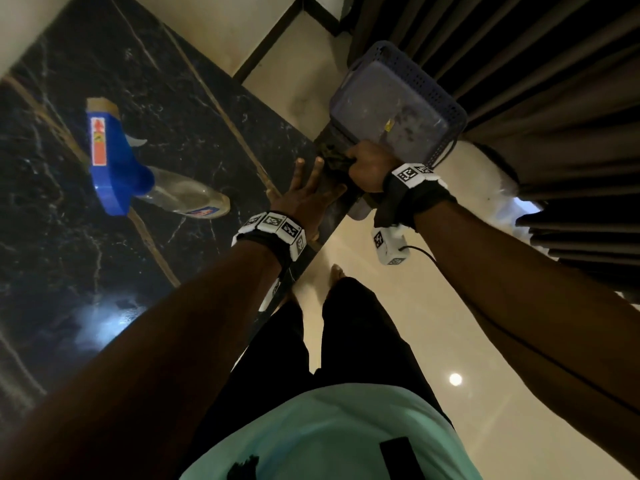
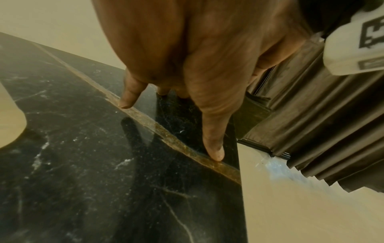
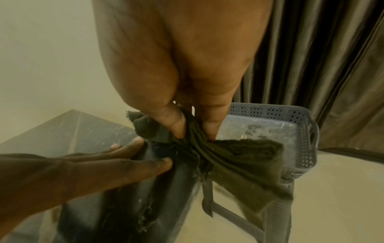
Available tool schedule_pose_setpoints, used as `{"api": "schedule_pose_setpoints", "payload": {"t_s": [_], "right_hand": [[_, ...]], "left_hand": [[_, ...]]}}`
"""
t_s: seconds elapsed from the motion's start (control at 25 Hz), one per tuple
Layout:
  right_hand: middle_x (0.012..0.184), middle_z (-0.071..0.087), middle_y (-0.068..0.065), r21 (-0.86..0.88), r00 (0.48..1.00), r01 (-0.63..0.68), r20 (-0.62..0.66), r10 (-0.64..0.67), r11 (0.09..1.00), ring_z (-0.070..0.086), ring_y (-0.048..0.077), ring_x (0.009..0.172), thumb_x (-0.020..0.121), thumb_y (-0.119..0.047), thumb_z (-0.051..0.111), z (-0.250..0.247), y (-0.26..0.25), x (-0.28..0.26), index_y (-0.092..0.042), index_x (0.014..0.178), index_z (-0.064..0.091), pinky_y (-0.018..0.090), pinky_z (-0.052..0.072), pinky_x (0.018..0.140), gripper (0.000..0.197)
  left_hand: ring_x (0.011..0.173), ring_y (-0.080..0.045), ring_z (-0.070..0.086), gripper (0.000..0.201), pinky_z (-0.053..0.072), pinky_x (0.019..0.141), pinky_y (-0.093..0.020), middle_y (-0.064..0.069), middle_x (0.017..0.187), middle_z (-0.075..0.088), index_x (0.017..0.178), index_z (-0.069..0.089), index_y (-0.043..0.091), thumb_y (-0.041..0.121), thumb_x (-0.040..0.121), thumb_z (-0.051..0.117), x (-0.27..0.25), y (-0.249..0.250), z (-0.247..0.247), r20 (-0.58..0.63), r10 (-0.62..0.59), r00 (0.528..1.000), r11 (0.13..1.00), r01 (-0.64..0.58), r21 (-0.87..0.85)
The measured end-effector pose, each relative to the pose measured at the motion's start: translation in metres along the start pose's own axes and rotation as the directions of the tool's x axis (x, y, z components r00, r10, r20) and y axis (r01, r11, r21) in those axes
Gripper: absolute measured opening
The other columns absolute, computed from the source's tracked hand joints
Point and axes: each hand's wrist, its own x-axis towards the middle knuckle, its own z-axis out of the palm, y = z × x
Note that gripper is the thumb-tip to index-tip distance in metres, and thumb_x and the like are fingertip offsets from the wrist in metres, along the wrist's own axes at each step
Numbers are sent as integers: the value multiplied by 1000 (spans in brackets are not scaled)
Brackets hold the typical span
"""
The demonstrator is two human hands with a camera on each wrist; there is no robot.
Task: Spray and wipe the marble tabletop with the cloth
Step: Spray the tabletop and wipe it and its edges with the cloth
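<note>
The black marble tabletop with gold strips fills the left of the head view. My right hand grips a bunched dark olive cloth at the table's right edge, part of it draped over a basket. My left hand lies flat on the marble just left of the cloth, fingers spread and straight. A spray bottle with a blue trigger head stands on the marble to the left, away from both hands.
A grey perforated plastic basket stands beside the table's right edge, on a stool. Dark pleated curtains hang behind it. Beige floor lies below, with my legs beside the table edge.
</note>
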Motion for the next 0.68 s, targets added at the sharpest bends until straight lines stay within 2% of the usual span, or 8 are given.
{"api": "schedule_pose_setpoints", "payload": {"t_s": [0.12, 0.2, 0.28, 0.32, 0.4, 0.52, 0.6, 0.68], "right_hand": [[77, 58, 13, 52, 999, 34, 27, -36, 998, 56, 32, 75, 87, -5, 49, -5, -10, 14, -10, 73, 60, 37, 45, 64, 19], [77, 55, 14, 61, 996, 48, 69, -52, 997, 54, 32, 75, 90, -5, 49, -12, -7, 27, -10, 71, 57, 38, 43, 66, 21], [84, 58, 16, 79, 995, 65, 69, -71, 995, 55, 31, 79, 92, -5, 49, -20, -4, 43, -7, 82, 61, 34, 41, 69, 16], [88, 60, 16, 134, 996, 60, 56, -68, 989, 56, 30, 82, 91, -5, 49, -23, -3, 52, -6, 88, 64, 32, 40, 71, 14], [92, 64, 15, 264, 994, 63, 68, -84, 962, 60, 29, 84, 89, -1, 48, -38, -10, 85, -6, 102, 67, 31, 43, 71, 23], [96, 69, 13, 395, 991, 83, 66, -118, 915, 65, 31, 88, 84, -4, 47, -60, -33, 133, -13, 109, 68, 38, 54, 78, 34], [96, 72, 9, 501, 986, 86, 82, -147, 861, 68, 31, 91, 78, -16, 50, -79, -55, 170, -20, 103, 70, 48, 58, 85, 32], [91, 74, 8, 593, 977, 89, 105, -187, 800, 70, 30, 89, 72, -21, 54, -92, -87, 205, -22, 89, 73, 54, 58, 85, 26]], "left_hand": [[152, -38, -30, 111, 16, 107, -86, 3, 167, -33, 158, 0, 56, 24, 86, 78, -7, 5, -3, -4, -13, 1000, 1000, 13, -4], [154, -38, -24, 96, 14, 108, -86, 0, 169, -26, 160, 5, 50, 25, 93, 69, -15, 10, -8, -53, -13, 999, 1000, 13, -5], [157, -37, -7, 82, 15, 109, -84, -4, 172, -6, 161, 18, 38, 34, 93, 64, -17, 15, -12, -180, -29, 983, 999, 22, -41], [156, -36, 4, 78, 18, 109, -82, -6, 170, 6, 159, 25, 31, 40, 91, 64, -13, 15, -15, -245, -86, 966, 992, 60, -110], [154, -34, 13, 76, 21, 110, -81, -7, 165, 18, 153, 32, 21, 45, 89, 65, 9, 2, -35, -334, -321, 886, 923, 213, -322], [158, -32, -2, 74, 10, 110, -82, -3, 171, 2, 157, 24, 22, 45, 97, 59, 43, -47, -81, -324, -648, 689, 695, 361, -622], [158, -31, -11, 80, 8, 111, -81, -1, 172, -12, 162, 11, 24, 49, 100, 55, 61, -90, -116, -249, -781, 573, 535, 406, -741], [157, -33, -18, 85, 8, 112, -83, 0, 171, -20, 164, 4, 29, 52, 100, 55, 67, -127, -139, -180, -858, 482, 413, 438, -798]]}}
